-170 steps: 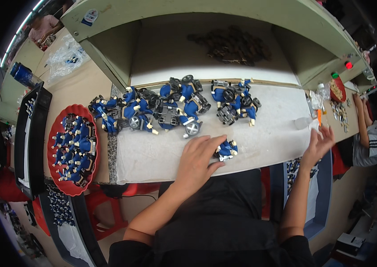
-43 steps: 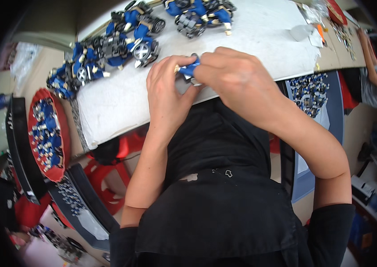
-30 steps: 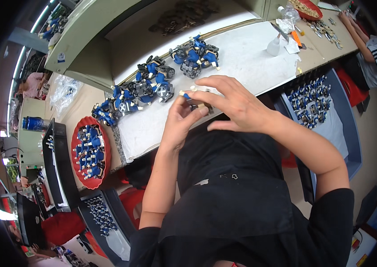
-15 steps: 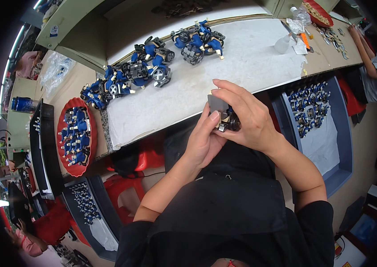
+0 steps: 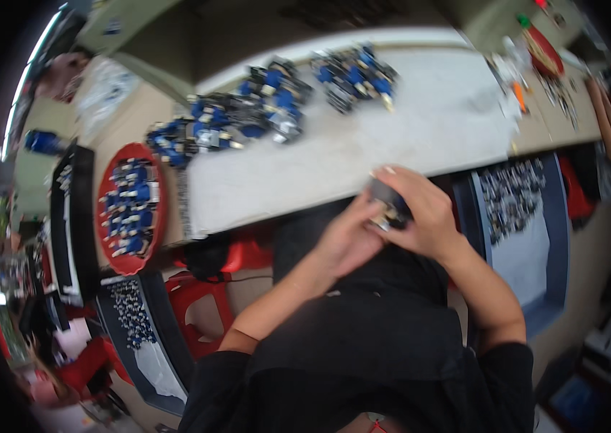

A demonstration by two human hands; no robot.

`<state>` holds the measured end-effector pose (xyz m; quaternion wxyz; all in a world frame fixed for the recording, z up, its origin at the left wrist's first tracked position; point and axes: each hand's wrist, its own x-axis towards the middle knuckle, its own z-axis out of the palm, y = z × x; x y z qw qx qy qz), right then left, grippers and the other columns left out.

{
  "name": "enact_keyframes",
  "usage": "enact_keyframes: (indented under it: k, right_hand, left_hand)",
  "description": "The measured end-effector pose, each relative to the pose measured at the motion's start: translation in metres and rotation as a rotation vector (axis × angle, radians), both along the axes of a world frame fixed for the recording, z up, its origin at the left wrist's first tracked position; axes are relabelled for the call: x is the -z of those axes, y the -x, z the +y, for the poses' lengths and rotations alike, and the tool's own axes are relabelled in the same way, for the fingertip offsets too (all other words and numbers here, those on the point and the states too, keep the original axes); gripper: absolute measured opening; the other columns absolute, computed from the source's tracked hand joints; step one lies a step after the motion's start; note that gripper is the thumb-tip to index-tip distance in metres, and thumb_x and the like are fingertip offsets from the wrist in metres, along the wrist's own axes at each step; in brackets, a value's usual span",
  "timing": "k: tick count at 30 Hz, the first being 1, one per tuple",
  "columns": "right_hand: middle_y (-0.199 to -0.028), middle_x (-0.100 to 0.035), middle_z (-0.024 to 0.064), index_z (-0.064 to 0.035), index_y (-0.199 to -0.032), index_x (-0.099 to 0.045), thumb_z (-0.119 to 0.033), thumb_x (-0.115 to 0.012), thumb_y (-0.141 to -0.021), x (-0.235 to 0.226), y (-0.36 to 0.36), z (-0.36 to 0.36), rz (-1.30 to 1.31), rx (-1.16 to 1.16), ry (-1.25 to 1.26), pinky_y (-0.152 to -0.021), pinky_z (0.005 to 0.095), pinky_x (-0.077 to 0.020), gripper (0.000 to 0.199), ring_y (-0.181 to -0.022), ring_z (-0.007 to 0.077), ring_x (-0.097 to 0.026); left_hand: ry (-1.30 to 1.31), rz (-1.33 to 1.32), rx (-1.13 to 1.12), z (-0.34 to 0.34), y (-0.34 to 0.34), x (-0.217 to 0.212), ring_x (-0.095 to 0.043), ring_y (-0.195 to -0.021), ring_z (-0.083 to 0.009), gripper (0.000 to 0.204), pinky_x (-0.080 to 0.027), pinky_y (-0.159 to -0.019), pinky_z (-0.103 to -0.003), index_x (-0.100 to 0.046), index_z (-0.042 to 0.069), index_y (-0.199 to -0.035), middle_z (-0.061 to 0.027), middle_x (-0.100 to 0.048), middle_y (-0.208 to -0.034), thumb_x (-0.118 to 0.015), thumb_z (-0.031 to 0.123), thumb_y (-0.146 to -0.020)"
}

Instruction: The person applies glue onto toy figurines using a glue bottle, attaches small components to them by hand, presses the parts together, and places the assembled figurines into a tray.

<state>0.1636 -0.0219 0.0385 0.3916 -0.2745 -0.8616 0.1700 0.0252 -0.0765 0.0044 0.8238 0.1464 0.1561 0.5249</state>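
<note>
A small dark grey and black toy vehicle (image 5: 387, 193) with cream bits is held between my two hands, above my lap at the table's near edge. My left hand (image 5: 350, 239) has its fingers and thumb closed on the near-left side of it. Wrapped over its right side, my right hand (image 5: 424, 215) curls its fingers round the far edge. Much of the toy is covered by the fingers, and the view is smeared by motion. On the table's far left lie piles of blue figures with grey wheeled parts (image 5: 276, 94).
White paper (image 5: 392, 123) covers the table. A red scalloped tray (image 5: 107, 245) of blue figures stands at left, beside a black tray (image 5: 83, 216). Grey bins of figures stand at right (image 5: 564, 252) and lower left (image 5: 175, 361). Another person's arm (image 5: 606, 123) is at far right.
The head view has shifted, so the table things appear moved and blurred. My hands and the toy vehicle appear farther right in the picture, with both hands keeping hold of it.
</note>
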Motion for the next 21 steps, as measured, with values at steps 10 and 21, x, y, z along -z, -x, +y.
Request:
enact_keyframes:
  k: [10, 21]
  right_hand:
    - [-0.092, -0.058, 0.0187, 0.0, -0.107, -0.05, -0.014, -0.075, -0.057, 0.021, -0.052, -0.036, 0.032, -0.002, -0.15, -0.072, 0.0432, -0.0483, 0.057, -0.081, 0.0374, -0.057]
    - [-0.096, -0.058, 0.0173, -0.0004, -0.106, -0.052, -0.017, -0.083, -0.052, 0.016, -0.006, 0.018, 0.12, -0.038, -0.089, -0.073, 0.0351, -0.0489, 0.064, -0.084, 0.0305, -0.059]
  left_hand:
    - [-0.119, -0.136, 0.128, -0.027, -0.053, 0.017, -0.038, -0.116, -0.0131, 0.047, -0.033, -0.097, -0.029, -0.03, 0.01, -0.127, -0.0034, -0.04, -0.119, -0.054, 0.019, -0.088]
    - [-0.083, -0.327, 0.07, 0.015, -0.001, 0.001, -0.047, -0.112, -0.0262, 0.053, -0.036, -0.097, -0.039, -0.027, 0.005, -0.132, -0.0146, -0.043, -0.124, -0.046, 0.031, -0.089]
